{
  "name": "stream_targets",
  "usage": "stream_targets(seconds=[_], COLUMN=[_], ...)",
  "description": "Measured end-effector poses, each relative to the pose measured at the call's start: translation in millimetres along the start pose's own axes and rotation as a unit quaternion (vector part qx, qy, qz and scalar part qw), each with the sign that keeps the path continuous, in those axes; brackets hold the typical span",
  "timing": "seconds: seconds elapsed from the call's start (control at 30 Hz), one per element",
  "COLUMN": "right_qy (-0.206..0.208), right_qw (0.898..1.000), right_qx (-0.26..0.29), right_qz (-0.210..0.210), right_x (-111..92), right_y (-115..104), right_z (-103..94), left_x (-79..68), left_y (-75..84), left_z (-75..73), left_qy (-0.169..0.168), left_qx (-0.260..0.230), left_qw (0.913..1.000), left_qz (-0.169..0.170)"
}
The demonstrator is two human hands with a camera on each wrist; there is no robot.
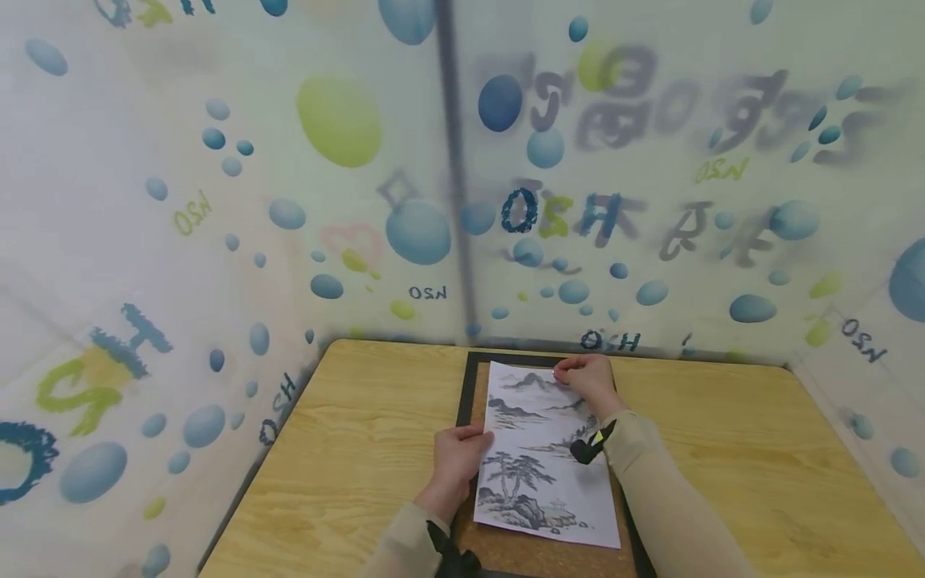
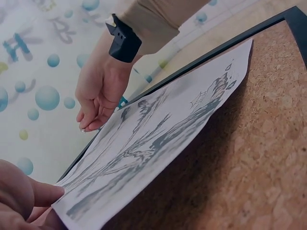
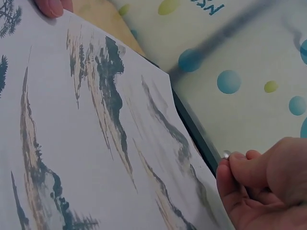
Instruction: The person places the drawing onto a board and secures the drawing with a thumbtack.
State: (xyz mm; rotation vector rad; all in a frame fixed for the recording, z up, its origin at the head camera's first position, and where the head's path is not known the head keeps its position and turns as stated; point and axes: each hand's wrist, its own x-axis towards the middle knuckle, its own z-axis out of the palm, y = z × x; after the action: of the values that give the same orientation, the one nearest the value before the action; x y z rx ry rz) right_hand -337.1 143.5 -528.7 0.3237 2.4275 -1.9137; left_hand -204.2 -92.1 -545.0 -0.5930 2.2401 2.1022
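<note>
A sheet of paper printed with an ink landscape of mountains and pines lies over a dark-framed cork board. My left hand pinches the paper's left edge, thumb on top and fingers beneath. In the left wrist view the sheet's near edge curves up off the cork. At the paper's top right corner is my right hand, its thumb and forefinger pinching a small clear push pin. The pin's point is hidden.
The board rests on a light wooden table, near its back edge. Behind and to the sides hang pale walls patterned with blue and green dots and letters. Each wrist carries a black camera.
</note>
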Motion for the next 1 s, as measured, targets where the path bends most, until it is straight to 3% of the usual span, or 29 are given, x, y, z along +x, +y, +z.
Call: stream_targets(seconds=[0.37,1.0], right_qy=[0.006,0.029], right_qw=[0.998,0.992], right_qx=[-0.056,-0.118], right_qz=[-0.008,-0.025], right_x=[5.7,13.1], right_y=[5.2,7.0], right_z=[5.0,11.0], left_x=[-2.6,1.3], left_y=[0.2,-3.8], left_z=[-0.2,0.8], left_qy=[0.002,0.006], left_qx=[0.007,0.021], left_qw=[0.9999,0.9998], left_qz=[0.013,0.004])
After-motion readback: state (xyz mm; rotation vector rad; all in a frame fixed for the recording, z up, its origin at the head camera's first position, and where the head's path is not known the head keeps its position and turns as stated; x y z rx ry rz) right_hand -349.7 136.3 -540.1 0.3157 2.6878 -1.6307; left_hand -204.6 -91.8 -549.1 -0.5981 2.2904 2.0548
